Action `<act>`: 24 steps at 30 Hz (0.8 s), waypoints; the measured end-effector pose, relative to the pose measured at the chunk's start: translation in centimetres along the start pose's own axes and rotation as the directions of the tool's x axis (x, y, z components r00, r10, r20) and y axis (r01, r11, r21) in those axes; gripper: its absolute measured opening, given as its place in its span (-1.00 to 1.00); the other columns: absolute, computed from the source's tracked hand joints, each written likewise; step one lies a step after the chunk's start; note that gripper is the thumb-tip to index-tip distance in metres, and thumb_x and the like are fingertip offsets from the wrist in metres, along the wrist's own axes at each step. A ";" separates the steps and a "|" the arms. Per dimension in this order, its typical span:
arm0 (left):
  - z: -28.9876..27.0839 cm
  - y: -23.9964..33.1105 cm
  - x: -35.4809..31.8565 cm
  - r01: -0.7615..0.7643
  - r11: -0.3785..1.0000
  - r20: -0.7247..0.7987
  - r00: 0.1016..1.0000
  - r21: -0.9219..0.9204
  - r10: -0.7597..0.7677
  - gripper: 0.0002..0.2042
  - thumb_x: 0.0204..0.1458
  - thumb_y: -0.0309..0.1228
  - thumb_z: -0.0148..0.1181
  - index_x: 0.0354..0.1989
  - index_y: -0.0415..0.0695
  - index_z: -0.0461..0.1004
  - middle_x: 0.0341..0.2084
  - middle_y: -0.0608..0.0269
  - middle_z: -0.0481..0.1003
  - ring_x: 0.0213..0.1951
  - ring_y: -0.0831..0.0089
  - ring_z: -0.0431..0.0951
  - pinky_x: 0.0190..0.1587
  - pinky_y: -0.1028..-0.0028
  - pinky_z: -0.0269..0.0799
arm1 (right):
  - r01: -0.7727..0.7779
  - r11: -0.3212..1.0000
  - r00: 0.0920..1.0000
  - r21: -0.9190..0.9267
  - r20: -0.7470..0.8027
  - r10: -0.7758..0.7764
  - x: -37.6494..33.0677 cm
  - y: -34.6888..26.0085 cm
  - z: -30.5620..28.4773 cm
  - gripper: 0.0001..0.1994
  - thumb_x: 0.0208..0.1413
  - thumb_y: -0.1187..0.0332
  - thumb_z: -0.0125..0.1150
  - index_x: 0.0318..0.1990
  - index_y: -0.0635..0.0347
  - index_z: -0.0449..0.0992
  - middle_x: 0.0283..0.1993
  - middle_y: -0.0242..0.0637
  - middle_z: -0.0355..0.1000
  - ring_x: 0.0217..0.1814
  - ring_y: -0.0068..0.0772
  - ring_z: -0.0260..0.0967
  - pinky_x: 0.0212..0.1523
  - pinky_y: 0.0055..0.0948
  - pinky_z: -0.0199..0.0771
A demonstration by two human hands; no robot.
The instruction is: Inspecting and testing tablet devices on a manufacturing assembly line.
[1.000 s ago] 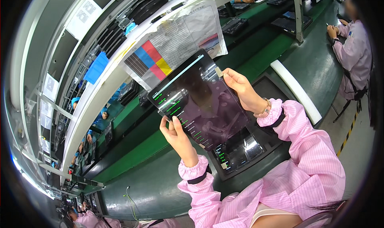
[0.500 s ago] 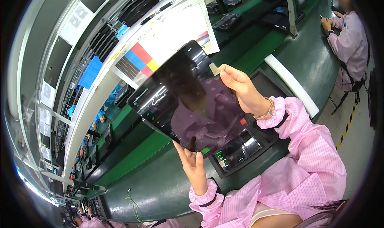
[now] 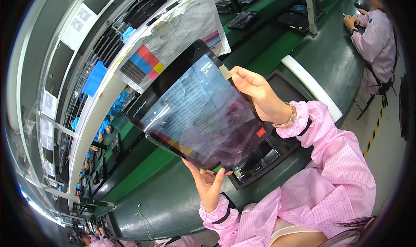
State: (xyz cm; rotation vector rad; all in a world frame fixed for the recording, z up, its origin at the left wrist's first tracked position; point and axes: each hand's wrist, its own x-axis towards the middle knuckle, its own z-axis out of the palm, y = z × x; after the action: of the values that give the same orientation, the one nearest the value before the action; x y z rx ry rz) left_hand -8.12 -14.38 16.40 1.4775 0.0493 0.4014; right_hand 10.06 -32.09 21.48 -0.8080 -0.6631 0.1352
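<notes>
A: Where is the tablet (image 3: 195,112) recorded?

B: At the centre of the frame, tilted, held above the smooth green tabletop (image 3: 164,210). A flat, glossy rectangle is noted, rounded at the corners and bordered in black.

A: State of the grip, each side?

B: By the right hand (image 3: 260,93), the tablet's right edge is pinched between thumb and fingers, beside a tan tab (image 3: 225,72). By the left hand (image 3: 208,184), the lower edge is grasped, the thumb laid near a green patch (image 3: 218,169) on the glass.

A: Other materials?

B: Right of centre, a black, rimmed tray (image 3: 284,89) is seen, with a smooth white strip (image 3: 312,89) just beside it. Thin, striped pink sleeves (image 3: 333,147) are gathered at the cuffs. At upper centre, a creased sheet (image 3: 173,39) is printed with colour blocks.

A: What is obscured?

B: Some fingers are hidden behind the tablet. A second dark device (image 3: 255,164), below centre, is partly covered by it. Pale lettering is seen across the glass; whether displayed or mirrored cannot be told. At upper right, a seated person (image 3: 375,45) is blurred at the head.
</notes>
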 end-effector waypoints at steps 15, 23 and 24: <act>-0.5 0.0 -0.2 0.028 0.999 0.001 1.000 -0.024 -0.028 0.02 0.01 -0.75 0.13 0.42 0.16 -0.54 -0.21 0.06 0.37 -0.29 0.48 0.42 -0.17 0.15 0.61 | -0.012 1.000 1.000 0.002 0.006 0.012 0.0 0.0 0.3 -0.75 0.32 0.17 -0.01 -0.14 0.17 0.42 -0.24 -0.56 0.38 -0.18 -0.82 0.23 -0.09 -0.68 0.25; -0.7 -0.2 0.0 0.015 0.999 0.034 0.999 -0.047 -0.013 0.01 0.02 -0.76 0.10 0.42 0.15 -0.54 -0.12 0.02 0.38 -0.24 0.44 0.47 -0.14 0.13 0.60 | -0.014 1.000 0.999 -0.007 0.036 0.015 0.0 0.0 0.2 -0.74 0.32 0.16 0.00 -0.13 0.18 0.42 -0.23 -0.53 0.39 -0.18 -0.79 0.26 -0.08 -0.67 0.27; -0.8 -0.2 0.0 0.012 0.999 0.040 0.999 -0.043 -0.010 0.01 0.02 -0.76 0.10 0.42 0.15 -0.54 -0.11 0.02 0.39 -0.24 0.44 0.47 -0.14 0.13 0.60 | -0.013 1.000 0.999 -0.006 0.036 0.013 0.0 0.0 0.1 -0.74 0.32 0.17 0.00 -0.13 0.18 0.42 -0.23 -0.53 0.39 -0.17 -0.79 0.26 -0.08 -0.67 0.27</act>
State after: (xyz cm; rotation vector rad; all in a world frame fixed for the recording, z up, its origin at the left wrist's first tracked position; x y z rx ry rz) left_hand -8.30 -13.65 16.09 1.4418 0.0170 0.3619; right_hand 9.96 -32.02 21.54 -0.8174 -0.6923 0.1602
